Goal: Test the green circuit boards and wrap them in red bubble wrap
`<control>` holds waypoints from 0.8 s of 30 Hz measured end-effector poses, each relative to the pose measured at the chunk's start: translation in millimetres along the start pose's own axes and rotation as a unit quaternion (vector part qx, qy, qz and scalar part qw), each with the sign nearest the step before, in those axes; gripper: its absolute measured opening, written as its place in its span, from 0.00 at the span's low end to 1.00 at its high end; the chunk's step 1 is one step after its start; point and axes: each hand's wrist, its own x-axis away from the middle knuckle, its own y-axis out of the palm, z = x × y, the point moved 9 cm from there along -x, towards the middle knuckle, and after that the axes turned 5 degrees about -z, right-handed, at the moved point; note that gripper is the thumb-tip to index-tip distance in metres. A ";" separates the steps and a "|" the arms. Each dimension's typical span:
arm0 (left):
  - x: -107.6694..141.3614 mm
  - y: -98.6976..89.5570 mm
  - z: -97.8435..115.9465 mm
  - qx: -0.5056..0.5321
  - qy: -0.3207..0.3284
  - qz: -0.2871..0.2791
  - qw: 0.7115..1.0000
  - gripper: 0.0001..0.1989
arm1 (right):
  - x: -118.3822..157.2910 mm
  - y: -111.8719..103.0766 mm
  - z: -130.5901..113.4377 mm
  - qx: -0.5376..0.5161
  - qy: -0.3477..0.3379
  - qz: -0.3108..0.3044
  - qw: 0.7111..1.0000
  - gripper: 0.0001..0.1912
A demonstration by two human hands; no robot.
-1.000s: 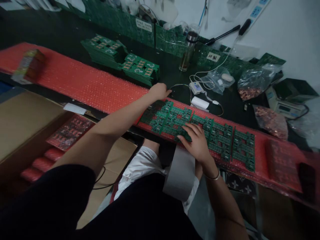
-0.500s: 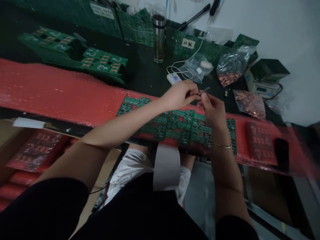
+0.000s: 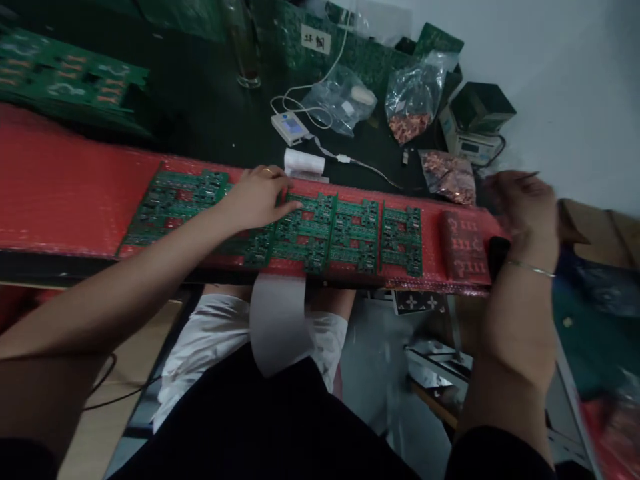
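Several green circuit boards (image 3: 353,230) lie in a row on red bubble wrap (image 3: 100,180) along the table's front edge. My left hand (image 3: 263,197) rests over the boards left of the middle, fingers apart, with nothing visible in it. Out to the right, past the wrapped bundle (image 3: 465,247), my right hand (image 3: 525,197) is raised and smeared by motion. A thin dark thing shows at its fingertips, too blurred to name.
Behind the wrap are a white paper roll (image 3: 304,162), a small white device (image 3: 290,127) with cables, bags of copper-coloured parts (image 3: 449,177), a scale (image 3: 467,143) and a glass bottle (image 3: 245,53). Green boards (image 3: 75,70) are stacked at the back left.
My hands, which were together above the boards, have parted. The left has come down onto the boards; the right has swung far right. The view has shifted right, and the paper roll now shows.
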 end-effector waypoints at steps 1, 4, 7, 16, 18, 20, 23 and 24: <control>0.9 3.4 9.1 0.002 0.009 -0.005 1.000 0.20 | 11.1 11.0 11.7 -0.023 0.035 0.007 0.999 0.05; -4.7 25.8 64.7 -0.004 0.083 -0.041 0.996 0.21 | 36.8 67.7 39.8 -0.070 0.059 -0.032 0.995 0.06; -14.5 60.3 135.0 -0.009 0.185 -0.083 0.979 0.22 | 44.5 105.0 69.3 -0.123 0.072 -0.050 0.989 0.10; -28.4 124.7 197.0 -0.010 0.220 -0.162 0.962 0.31 | 29.0 110.4 71.3 0.138 -0.053 0.011 0.989 0.19; -23.4 113.1 188.7 0.007 0.220 -0.147 0.964 0.29 | 30.1 119.5 70.7 0.195 -0.066 0.007 0.978 0.17; -15.8 94.2 171.3 0.026 0.202 -0.118 0.972 0.28 | 31.1 126.7 73.2 0.233 -0.072 0.005 0.970 0.16; 4.3 61.8 133.9 0.060 0.161 -0.064 0.983 0.25 | 31.4 131.4 78.1 0.272 -0.077 0.002 0.959 0.14; 13.4 52.1 120.4 0.071 0.146 -0.047 0.986 0.24 | 31.0 131.9 79.2 0.282 -0.078 -0.001 0.956 0.14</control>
